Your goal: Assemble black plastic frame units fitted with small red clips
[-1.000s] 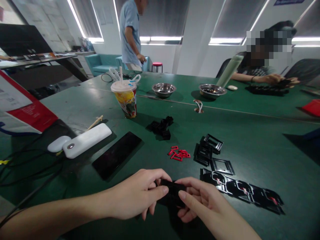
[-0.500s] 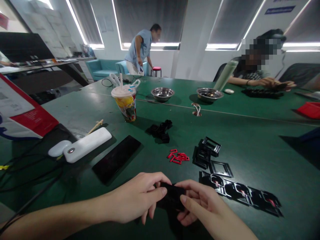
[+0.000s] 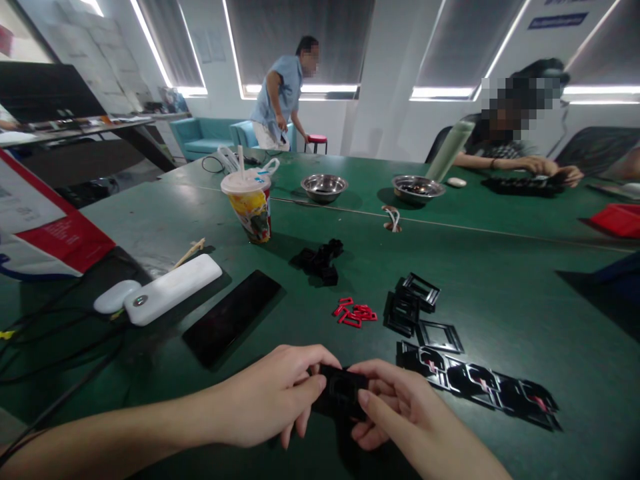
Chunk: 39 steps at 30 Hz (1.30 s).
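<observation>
Between my two hands is a small black plastic part (image 3: 343, 392), held just above the near edge of the green table. My left hand (image 3: 280, 393) pinches its left end with thumb and forefinger. On the right end, my right hand (image 3: 395, 407) grips with thumb above and fingers curled below. Small red rectangular rings (image 3: 356, 312) lie in a loose pile beyond my hands. Black square frames (image 3: 406, 312) are heaped to the right of them. Closer to my right hand, a row of black assembled pieces (image 3: 480, 381) shows bits of red. Several black blocks (image 3: 323, 261) sit farther back.
At left lie a black phone-like slab (image 3: 233, 319), a white elongated device (image 3: 173, 290) and cables. A drink cup (image 3: 249, 207) stands behind them. Two metal bowls (image 3: 324, 189) are near the table seam. One person sits across at right; another bends over a red stool (image 3: 317, 139).
My hands stay almost in place; the black part is tilted slightly, so a squarish outline shows on its face. The seated person's hands have shifted a little, and the stool has moved slightly right.
</observation>
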{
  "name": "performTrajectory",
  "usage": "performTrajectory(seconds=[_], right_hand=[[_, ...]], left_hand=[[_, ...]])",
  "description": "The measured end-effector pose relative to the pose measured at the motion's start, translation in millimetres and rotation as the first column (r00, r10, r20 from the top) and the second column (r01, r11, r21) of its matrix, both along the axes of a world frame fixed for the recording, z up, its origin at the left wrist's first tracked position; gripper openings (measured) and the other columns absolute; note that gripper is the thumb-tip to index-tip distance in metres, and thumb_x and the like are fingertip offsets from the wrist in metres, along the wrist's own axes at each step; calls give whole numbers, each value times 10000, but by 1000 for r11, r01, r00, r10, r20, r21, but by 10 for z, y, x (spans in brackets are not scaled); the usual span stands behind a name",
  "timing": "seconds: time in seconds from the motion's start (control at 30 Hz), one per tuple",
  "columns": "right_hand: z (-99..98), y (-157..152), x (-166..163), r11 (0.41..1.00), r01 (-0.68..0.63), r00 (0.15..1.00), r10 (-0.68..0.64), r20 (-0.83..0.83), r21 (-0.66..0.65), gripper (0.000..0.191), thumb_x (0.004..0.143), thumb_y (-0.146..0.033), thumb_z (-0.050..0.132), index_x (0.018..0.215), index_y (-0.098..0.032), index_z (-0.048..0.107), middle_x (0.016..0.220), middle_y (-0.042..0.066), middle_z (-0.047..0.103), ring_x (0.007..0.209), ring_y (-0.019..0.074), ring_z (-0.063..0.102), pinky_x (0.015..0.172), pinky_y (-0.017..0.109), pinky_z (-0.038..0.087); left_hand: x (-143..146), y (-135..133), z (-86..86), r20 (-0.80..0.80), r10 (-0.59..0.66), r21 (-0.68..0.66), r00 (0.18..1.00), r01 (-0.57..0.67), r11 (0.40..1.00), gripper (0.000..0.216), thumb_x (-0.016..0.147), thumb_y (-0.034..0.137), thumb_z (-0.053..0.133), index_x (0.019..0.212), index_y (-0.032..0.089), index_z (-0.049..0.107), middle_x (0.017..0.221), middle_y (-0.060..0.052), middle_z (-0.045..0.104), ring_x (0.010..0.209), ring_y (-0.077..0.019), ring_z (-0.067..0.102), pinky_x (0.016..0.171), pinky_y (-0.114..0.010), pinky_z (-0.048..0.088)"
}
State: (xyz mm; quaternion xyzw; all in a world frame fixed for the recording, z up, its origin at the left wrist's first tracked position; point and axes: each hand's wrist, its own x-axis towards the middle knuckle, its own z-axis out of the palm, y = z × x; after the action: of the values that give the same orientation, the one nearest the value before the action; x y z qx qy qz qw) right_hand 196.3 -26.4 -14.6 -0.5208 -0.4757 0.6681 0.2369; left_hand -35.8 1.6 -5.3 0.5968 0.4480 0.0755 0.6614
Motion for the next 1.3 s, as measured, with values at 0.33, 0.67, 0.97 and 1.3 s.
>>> performTrajectory(seconds=[0.33,0.67,0.97,1.3], right_hand=[[5,-8,-22,1000,7,1000,-7,18,22,519,852,-628,757,1117,-183,719,823,17,700,731,197,765,674,313,643],[-23,1,-26,1000,25,999,-25,29,12,508,854,-590,744,1153,-185,676,831,9,687,700,185,734,670,327,637],[18,-7,-19,1000,13,1000,-13,21,6,505,852,-609,757,1119,-188,675,856,23,713,718,182,726,668,314,624],[-17,-10,-40,999,31,999,-31,31,15,461,847,-562,725,1099,-184,649,844,24,717,694,185,726,644,312,632]], left_hand=[[16,-31,51,-125,-41,179,991,63,982,343,1109,353,406,1327,252,652,683,48,574,506,-118,536,480,-198,443],[-22,-48,96,-178,-87,596,980,178,783,317,1039,242,521,1322,268,662,1236,-39,633,825,-138,628,761,-283,480],[-27,-48,24,-157,-122,628,980,194,754,387,997,316,674,1384,321,669,1345,-20,635,845,-130,636,744,-252,508],[-38,-61,-47,-134,-92,694,987,159,702,378,977,259,702,1350,313,685,1309,3,665,747,-86,613,706,-232,508]])
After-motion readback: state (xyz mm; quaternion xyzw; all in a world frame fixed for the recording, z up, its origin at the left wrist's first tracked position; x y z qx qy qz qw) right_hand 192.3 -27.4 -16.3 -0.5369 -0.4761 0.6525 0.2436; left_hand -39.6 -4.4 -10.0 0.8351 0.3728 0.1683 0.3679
